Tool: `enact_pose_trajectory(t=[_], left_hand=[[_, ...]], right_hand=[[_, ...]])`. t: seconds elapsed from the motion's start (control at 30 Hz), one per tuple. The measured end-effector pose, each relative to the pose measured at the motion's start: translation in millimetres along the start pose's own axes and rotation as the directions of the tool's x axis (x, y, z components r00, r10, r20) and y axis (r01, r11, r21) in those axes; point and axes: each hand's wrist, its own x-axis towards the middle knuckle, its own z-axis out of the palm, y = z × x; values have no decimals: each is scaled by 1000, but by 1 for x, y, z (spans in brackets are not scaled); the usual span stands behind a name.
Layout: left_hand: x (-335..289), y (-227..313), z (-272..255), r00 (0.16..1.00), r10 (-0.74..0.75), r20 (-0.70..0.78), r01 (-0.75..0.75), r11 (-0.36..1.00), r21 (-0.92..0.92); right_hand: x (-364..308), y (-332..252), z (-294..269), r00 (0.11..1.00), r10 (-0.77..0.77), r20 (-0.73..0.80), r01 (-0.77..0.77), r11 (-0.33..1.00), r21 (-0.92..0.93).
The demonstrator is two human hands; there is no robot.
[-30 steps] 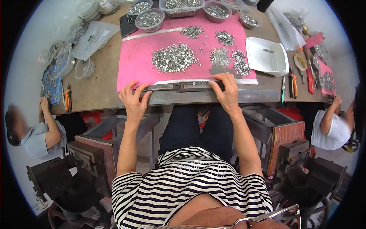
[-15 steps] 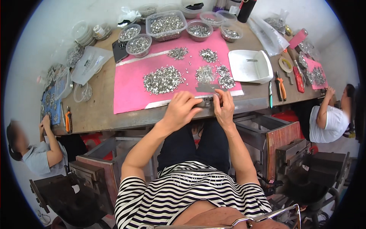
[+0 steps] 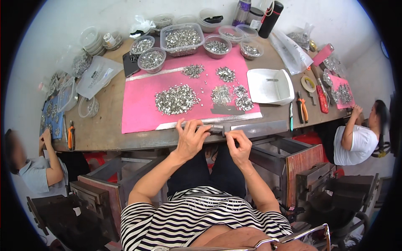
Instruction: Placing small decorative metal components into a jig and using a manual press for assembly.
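Observation:
At the table's front edge, my left hand [image 3: 191, 137] is closed, fingers curled round a small dark metal block [image 3: 217, 130]. My right hand [image 3: 238, 147] is pinched at the block's right end; whatever lies between its fingertips is too small to make out. Beyond my hands is a pink mat [image 3: 140, 104], bearing a large heap of small shiny metal pieces [image 3: 176, 99]. Smaller heaps [image 3: 220, 95] of similar pieces lie to its right, with a flat grey strip [image 3: 227, 111] just in front of them.
A white tray [image 3: 259, 94] stands right of the mat, near a teal-handled tool [image 3: 291, 116] and orange-handled pliers [image 3: 302, 109]. Tubs of metal pieces [image 3: 183, 39] line the back. Co-workers sit at left [image 3: 46, 167] and right [image 3: 356, 134]. A metal plate [image 3: 259, 129] lies along the front edge.
My right hand has come down and away from the small heaps, fingers now pinched at the block. The grey strip near its fingers now lies free on the mat. The whole view has shifted slightly.

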Motion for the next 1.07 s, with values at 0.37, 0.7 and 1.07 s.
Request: enact_pose_trajectory(t=[0.37,0.7,1.07], left_hand=[[3,8,9,993,-66,-98,68,998,11],[-1,10,10,993,-79,-92,81,997,12],[0,9,10,991,-97,-98,98,995,4]], right_hand=[[183,116,5,984,13,178,98,795,-599],[196,135,4,944,254,209,-99,824,-557],[49,14,13,947,87,308,-83,996,-23]])
